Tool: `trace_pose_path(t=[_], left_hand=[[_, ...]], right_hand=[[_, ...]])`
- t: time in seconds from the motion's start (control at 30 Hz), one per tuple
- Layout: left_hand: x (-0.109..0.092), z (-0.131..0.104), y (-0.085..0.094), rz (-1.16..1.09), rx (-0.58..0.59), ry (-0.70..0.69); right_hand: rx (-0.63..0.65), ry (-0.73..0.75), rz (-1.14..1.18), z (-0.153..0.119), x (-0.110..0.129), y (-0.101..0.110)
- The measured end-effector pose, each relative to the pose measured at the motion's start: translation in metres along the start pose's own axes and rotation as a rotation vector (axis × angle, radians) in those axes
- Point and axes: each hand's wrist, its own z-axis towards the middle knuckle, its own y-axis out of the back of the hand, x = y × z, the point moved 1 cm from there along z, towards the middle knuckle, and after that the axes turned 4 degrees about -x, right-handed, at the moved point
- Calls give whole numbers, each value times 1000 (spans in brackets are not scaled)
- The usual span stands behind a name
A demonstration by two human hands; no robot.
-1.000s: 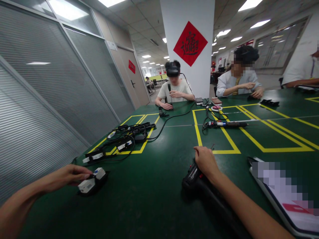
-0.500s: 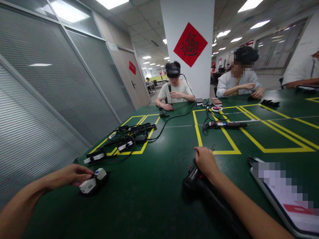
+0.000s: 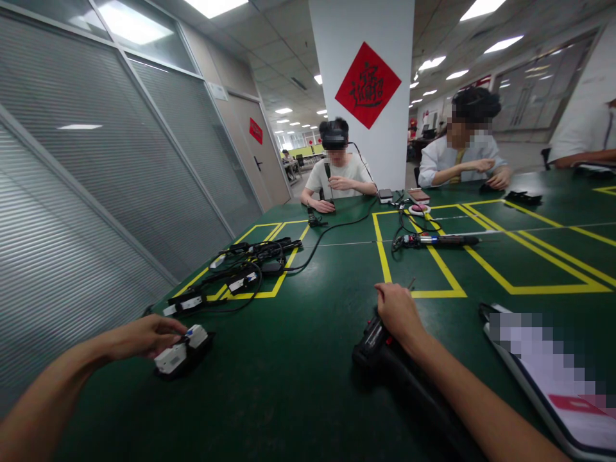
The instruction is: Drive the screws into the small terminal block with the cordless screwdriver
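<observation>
At the left, my left hand (image 3: 154, 335) has its fingers closed on a small device with white blocks and a black base (image 3: 173, 359). The device rests on the green table, and my fingertips hide part of its middle. On the right, a black pistol-shaped power screwdriver (image 3: 369, 346) lies on its side, its handle running toward the lower right. Closed over its front end is my right hand (image 3: 398, 314). A thin metal bit (image 3: 412, 282) sticks out beyond the knuckles; the fingers themselves are largely hidden.
Black devices and cables (image 3: 260, 256) lie piled at the left within yellow tape lines. A pen-shaped electric screwdriver (image 3: 437, 240) lies farther off. A tablet (image 3: 543, 385) is at the right. Two people (image 3: 339, 170) wearing headsets sit across the green table (image 3: 298, 385); another is at far right.
My left hand has shifted very slightly to the right at the white and black device. My right hand and the power screwdriver have stayed put.
</observation>
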Motion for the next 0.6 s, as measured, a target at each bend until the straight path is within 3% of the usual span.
trace_pose_path(t=[0.07,0.13,0.27,0.43,0.6], left_hand=[[2,0,-5,-75,166,32],[5,-2,-8,-75,154,28],[16,-8,-15,-8,28,-15],[34,-12,-27,57,-183,40],[30,-20,-49,113,-352,111]], right_hand=[[-4,4,-4,0,0,1],[-8,7,-8,0,0,1],[-10,9,-18,-1,1,2],[-17,6,-21,-1,1,3],[-13,2,-17,-1,0,3]])
